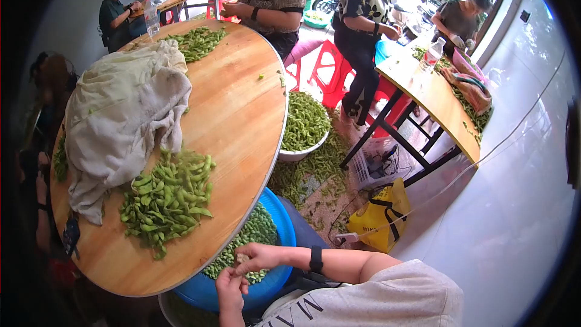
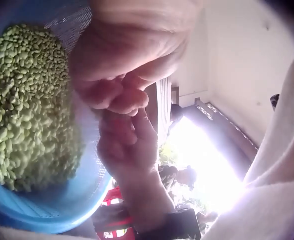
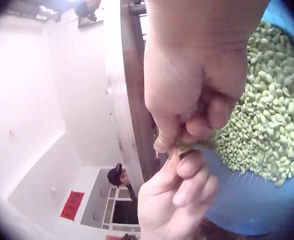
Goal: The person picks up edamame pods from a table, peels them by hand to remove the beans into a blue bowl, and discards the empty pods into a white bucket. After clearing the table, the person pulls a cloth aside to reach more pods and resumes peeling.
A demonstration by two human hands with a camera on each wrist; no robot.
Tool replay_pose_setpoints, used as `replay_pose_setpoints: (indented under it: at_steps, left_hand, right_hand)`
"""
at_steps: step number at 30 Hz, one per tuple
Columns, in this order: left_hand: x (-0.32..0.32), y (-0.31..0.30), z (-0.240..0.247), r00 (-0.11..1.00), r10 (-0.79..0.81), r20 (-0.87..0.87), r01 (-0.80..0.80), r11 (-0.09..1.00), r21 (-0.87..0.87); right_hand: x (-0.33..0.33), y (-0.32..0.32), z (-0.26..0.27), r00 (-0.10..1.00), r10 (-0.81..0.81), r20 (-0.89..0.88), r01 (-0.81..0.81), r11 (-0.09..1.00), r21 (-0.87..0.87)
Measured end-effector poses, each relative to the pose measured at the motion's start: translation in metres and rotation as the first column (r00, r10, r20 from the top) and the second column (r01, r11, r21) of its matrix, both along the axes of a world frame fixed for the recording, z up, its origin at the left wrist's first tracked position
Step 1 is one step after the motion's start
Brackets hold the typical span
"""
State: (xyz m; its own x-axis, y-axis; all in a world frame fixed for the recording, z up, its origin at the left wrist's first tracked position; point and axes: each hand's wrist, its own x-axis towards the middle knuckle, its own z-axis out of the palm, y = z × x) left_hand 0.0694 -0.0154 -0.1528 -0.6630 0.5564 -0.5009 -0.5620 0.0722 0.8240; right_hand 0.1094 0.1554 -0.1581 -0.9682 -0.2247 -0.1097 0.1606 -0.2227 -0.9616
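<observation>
Both hands meet over a blue plastic basket (image 1: pixel 287 221) below the table edge. Shelled green beans (image 1: pixel 259 228) fill much of it. The left hand (image 1: pixel 229 289) pinches a green soybean pod (image 3: pixel 186 147) between thumb and fingers. From the other side, my right hand (image 1: pixel 264 257) grips the same pod, its thumb and fingertips close against the left hand's. Mostly hidden by fingers, the pod shows as a small sliver in the right wrist view. A black band (image 1: pixel 316 259) circles the right wrist.
On the round table (image 1: pixel 236 145) lie a pile of pods (image 1: pixel 166 197) and a crumpled pale cloth (image 1: pixel 124 112). A white basin of pods (image 1: pixel 302 124) stands on the littered floor. Nearby are a yellow bag (image 1: pixel 384 218), a cable, and several people at tables.
</observation>
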Motion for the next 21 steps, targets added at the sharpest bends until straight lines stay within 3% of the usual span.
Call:
replay_pose_setpoints:
  at_steps: [2,4,6,7,10,12,15,18,21]
  left_hand:
    - [0.003,0.005,0.006,1.000,0.018,0.002,-0.018,1.000,0.015]
    - [0.007,0.002,0.007,0.997,0.025,-0.069,-0.026,1.000,-0.006]
    - [0.008,-0.008,0.006,0.973,-0.079,-0.219,0.054,0.992,-0.117]
    - [0.008,-0.007,0.010,0.971,-0.074,-0.228,0.046,0.991,-0.124]
    - [0.012,-0.008,0.014,0.976,-0.034,-0.215,0.010,0.994,-0.112]
    - [0.013,-0.011,0.012,0.968,-0.046,-0.247,0.022,0.995,-0.096]
    - [0.015,-0.017,0.015,0.941,-0.066,-0.331,0.033,0.994,-0.104]
    - [0.015,-0.013,0.023,0.875,-0.081,-0.478,-0.009,0.983,-0.183]
    - [0.015,-0.008,0.029,0.760,-0.166,-0.628,-0.049,0.949,-0.311]
  right_hand:
    - [0.000,0.000,-0.015,0.991,0.001,0.132,0.013,0.994,-0.105]
    - [0.002,0.009,-0.003,0.988,-0.103,0.112,0.090,0.989,0.118]
    - [0.001,0.014,-0.015,0.984,-0.161,0.077,0.135,0.952,0.276]
    - [0.000,0.017,-0.023,0.988,-0.146,0.039,0.107,0.856,0.506]
    - [-0.002,0.014,-0.012,0.931,-0.224,0.287,0.157,0.958,0.238]
    - [-0.001,0.010,-0.007,0.866,-0.119,0.486,0.158,0.987,-0.040]
    - [-0.001,0.003,-0.005,0.885,-0.031,0.465,0.125,0.977,-0.171]
    - [-0.002,-0.007,0.005,0.904,-0.177,0.389,0.226,0.970,-0.084]
    - [-0.001,-0.019,0.022,0.932,-0.230,0.281,0.200,0.971,0.131]
